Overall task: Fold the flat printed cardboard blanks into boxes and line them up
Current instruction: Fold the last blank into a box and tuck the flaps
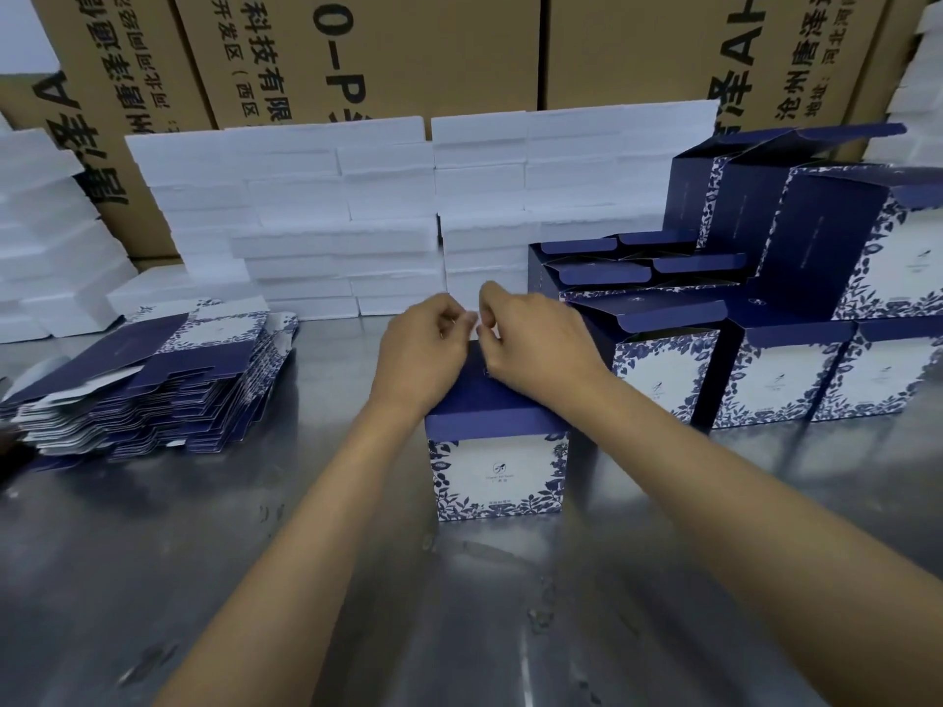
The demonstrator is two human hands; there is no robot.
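Atop the box, 2 hands pinch its far flap.

Open steel in front, walls on three sides

The table lies bare along its near edge; flat blanks crowd the left edge, finished boxes the right, white foam slabs the far edge, one box mid-table.

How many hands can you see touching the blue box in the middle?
2. The left hand rests on the left part of the top of the box. The right hand is on the right part of the top. Their fingertips meet at the back edge, so I can't see what they pinch.
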